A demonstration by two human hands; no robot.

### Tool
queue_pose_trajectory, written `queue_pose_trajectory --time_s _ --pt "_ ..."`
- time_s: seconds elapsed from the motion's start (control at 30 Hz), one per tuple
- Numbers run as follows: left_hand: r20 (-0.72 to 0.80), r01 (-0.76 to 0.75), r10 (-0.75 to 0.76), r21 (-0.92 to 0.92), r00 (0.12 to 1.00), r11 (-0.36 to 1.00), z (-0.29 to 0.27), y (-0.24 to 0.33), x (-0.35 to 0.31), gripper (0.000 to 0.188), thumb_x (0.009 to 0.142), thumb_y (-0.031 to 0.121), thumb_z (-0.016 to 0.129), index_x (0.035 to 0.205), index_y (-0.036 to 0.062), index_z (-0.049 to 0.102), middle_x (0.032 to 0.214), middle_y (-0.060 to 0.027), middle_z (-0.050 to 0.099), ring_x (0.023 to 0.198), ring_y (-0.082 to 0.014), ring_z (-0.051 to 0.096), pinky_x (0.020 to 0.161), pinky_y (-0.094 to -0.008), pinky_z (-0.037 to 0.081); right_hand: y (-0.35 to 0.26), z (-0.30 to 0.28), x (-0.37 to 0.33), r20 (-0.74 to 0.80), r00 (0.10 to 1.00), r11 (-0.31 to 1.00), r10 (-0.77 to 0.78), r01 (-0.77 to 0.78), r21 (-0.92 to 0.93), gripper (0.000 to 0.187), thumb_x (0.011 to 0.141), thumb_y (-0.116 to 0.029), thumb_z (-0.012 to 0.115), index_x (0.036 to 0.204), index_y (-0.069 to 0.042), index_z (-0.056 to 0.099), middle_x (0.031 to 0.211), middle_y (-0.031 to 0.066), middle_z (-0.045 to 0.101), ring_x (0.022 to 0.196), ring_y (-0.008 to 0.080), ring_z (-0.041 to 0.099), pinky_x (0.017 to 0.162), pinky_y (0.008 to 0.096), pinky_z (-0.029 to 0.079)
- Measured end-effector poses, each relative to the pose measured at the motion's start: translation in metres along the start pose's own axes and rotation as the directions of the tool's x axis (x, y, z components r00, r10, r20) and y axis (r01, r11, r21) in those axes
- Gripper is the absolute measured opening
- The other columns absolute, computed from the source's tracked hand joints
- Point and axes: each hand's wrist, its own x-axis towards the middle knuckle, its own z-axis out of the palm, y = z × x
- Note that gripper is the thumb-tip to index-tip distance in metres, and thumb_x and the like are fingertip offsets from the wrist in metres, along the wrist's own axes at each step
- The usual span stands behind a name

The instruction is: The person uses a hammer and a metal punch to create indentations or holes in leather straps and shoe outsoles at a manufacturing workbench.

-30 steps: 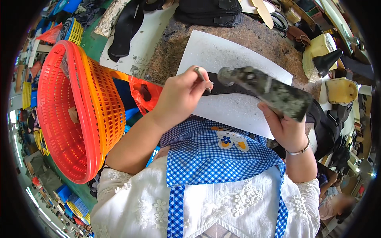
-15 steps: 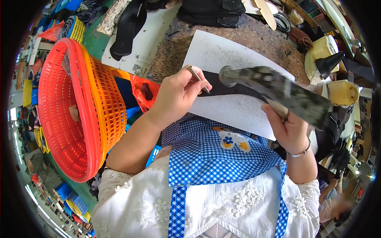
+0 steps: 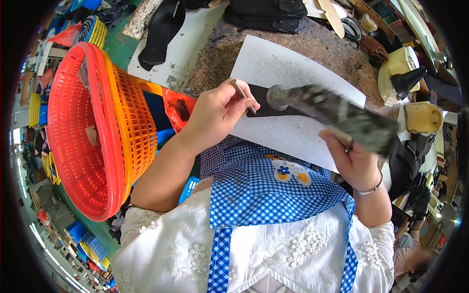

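Black strip lies on the white sheet, between the two hands, which are apart. Leftmost, the left hand pinches a thin metal rod, its tip at the strip's left end. Further right, a blurred dark hammer overlaps the strip, gripped by the right hand. Some small marks seem done along the near edge; how many remain, I cannot tell. No writing is readable on these things.

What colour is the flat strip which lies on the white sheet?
The flat strip is black. It shows best in the head view.
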Motion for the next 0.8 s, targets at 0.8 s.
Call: queue_pose_trajectory --time_s 0.8 --pt "-0.050 -0.173 0.181 0.134 0.982 0.976 -0.004 -0.006 -0.007 0.008 0.089 0.005 0.061 0.088 0.0024 0.054 0.077 -0.0100 0.066 0.071 -0.0185 0.068 0.062 -0.0268 0.052 -0.013 0.003 0.007 0.030 0.986 0.976 0.161 -0.164 0.147 0.009 0.083 -0.002 0.069 0.091 0.001 0.065 0.078 0.0066 0.063 0.066 0.0139 0.059 0.060 0.0249 0.046"
